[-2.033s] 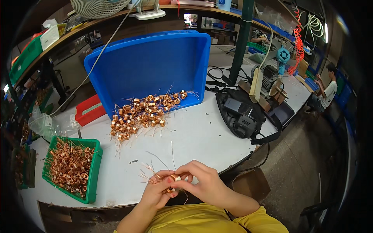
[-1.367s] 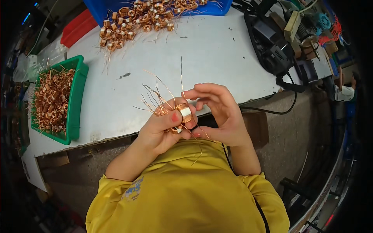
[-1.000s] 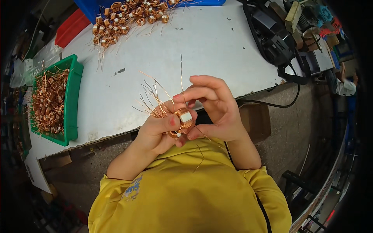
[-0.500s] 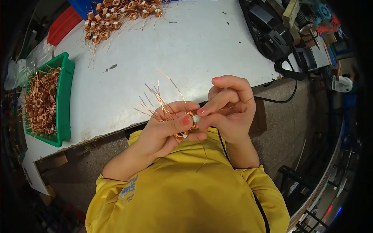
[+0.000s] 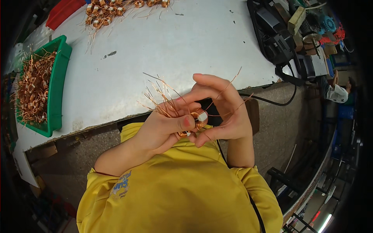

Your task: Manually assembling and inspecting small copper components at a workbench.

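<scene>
My left hand [image 5: 155,128] is closed around several copper wire coils, their long loose leads fanning up past its fingers. One ring-shaped coil [image 5: 198,119] with a white block in it sticks out beyond the left thumb. Below it a second coil [image 5: 182,134] shows partly between the fingers. My right hand [image 5: 229,110] curves around the first coil with thumb and fingers spread apart. Its fingertips reach towards the left hand's fingers, and thin copper leads run across its palm. Whether a fingertip touches a lead, I cannot tell.
A green bin [image 5: 57,93] full of coils stands at the left of the white table [image 5: 155,46]. More coils [image 5: 105,17] lie at the far left by a red bin [image 5: 64,14]. A black device [image 5: 279,44] with a cable sits far right. Another person [image 5: 339,93] is beyond.
My right thumb and fingers have come off the coil's white block and spread apart. The coil now faces up more, its leads pointing right. The view has shifted slightly.
</scene>
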`<state>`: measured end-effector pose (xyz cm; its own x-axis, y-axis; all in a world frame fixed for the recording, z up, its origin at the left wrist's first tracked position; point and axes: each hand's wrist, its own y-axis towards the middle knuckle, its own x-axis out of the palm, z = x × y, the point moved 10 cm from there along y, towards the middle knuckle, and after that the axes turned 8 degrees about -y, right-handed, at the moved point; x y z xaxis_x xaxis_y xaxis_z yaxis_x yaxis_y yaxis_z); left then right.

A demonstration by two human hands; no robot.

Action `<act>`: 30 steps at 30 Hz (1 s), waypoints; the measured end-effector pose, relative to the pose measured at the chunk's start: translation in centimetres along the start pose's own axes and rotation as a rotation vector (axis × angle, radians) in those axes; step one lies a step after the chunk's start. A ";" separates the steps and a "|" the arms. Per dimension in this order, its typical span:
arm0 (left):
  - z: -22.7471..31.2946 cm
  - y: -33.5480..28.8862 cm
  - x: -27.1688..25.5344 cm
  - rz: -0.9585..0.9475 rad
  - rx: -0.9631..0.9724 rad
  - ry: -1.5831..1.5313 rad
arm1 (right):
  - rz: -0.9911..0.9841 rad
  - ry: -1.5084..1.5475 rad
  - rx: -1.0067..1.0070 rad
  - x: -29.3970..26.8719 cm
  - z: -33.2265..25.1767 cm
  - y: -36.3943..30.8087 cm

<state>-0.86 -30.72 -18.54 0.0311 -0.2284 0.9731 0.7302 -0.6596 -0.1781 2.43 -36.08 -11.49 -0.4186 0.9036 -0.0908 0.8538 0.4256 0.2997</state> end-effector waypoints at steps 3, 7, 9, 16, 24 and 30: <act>0.0 -0.1 0.1 -0.035 0.004 0.048 | 0.067 0.122 -0.103 -0.4 -0.3 0.0; 0.1 0.0 -0.3 -0.003 0.025 0.102 | 0.147 0.308 -0.090 -0.9 0.8 -0.2; 0.1 0.0 -0.1 0.008 0.033 0.118 | 0.173 0.370 -0.084 -1.0 1.3 -0.4; 1.7 -0.5 1.1 0.056 0.191 0.284 | 0.191 0.285 0.052 -0.3 2.7 -0.6; 2.2 -1.4 3.8 -0.120 0.334 0.903 | -0.057 -0.282 -0.031 1.3 -0.4 -0.3; -0.7 -2.7 2.9 -0.095 0.141 0.686 | -0.073 -0.151 0.030 1.4 -1.5 -2.7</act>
<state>-3.20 -30.16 -15.30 -0.4408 -0.6046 0.6634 0.7910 -0.6110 -0.0312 -0.97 -36.04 -11.02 -0.4309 0.8660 -0.2537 0.8323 0.4901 0.2590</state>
